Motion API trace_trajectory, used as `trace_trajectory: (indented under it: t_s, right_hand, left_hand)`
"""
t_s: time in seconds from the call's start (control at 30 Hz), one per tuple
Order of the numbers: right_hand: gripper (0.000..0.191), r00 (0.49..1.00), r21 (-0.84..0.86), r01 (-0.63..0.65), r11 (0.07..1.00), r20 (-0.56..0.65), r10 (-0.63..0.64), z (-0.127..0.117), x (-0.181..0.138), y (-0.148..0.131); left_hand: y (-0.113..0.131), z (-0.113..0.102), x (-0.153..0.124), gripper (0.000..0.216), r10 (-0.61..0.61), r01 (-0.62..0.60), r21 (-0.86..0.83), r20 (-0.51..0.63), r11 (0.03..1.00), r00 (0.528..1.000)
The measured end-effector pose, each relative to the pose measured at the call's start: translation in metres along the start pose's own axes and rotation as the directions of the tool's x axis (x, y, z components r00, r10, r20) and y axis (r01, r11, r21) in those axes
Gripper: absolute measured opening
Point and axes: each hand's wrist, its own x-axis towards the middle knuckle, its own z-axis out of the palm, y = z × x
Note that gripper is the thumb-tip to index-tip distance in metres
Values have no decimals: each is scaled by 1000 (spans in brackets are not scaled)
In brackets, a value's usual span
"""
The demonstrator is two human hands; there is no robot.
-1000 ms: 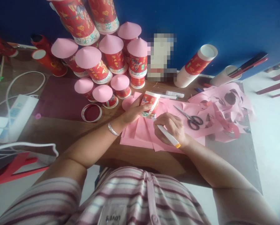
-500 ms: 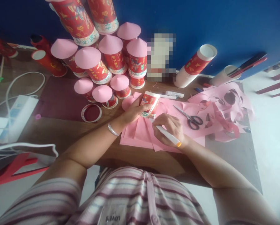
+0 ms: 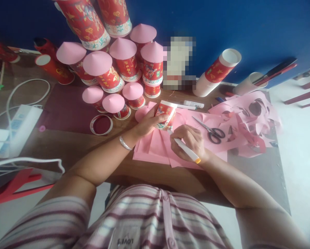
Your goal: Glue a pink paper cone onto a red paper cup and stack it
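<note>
My left hand (image 3: 147, 123) is closed around a red-and-white decorated paper cup (image 3: 166, 112), holding it tilted over pink paper sheets (image 3: 155, 148). In my right hand (image 3: 188, 141) is a white marker (image 3: 187, 150) with a yellow-orange end, its tip at the cup's lower white band. Greenish marks show on that band near my left fingers. Just right of my right hand, scissors with dark handles (image 3: 215, 134) lie on the pink paper.
Several red paper cylinders with pink cone tops (image 3: 97, 63) stand at the back left. A white-and-red tube (image 3: 217, 72) leans near the blue wall. Pink paper scraps (image 3: 248, 117) are heaped at right. A round lid-like ring (image 3: 101, 125) and a white cable (image 3: 27, 160) lie left.
My right hand and the marker have shifted very slightly to the right along the cup's lower band. My left hand keeps hold of the cup in the same place.
</note>
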Motion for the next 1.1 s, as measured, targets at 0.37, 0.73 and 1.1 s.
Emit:
trace_trajectory:
  t_s: [0.37,0.73,1.1]
  right_hand:
    - [26,1000,-52,-10,999,9,10,-1,1,-1]
    - [29,1000,1,-2,1000,-2,2,-2,1,-1]
    - [30,999,39,30,999,-14,-30,-4,1,-2]
  left_hand:
    - [0,0,0,42,-13,13,-14,2,1000,1000]
    - [1,0,-1,40,-10,10,15,-12,1000,1000]
    - [-2,-4,-1,41,0,0,46,-10,999,1000]
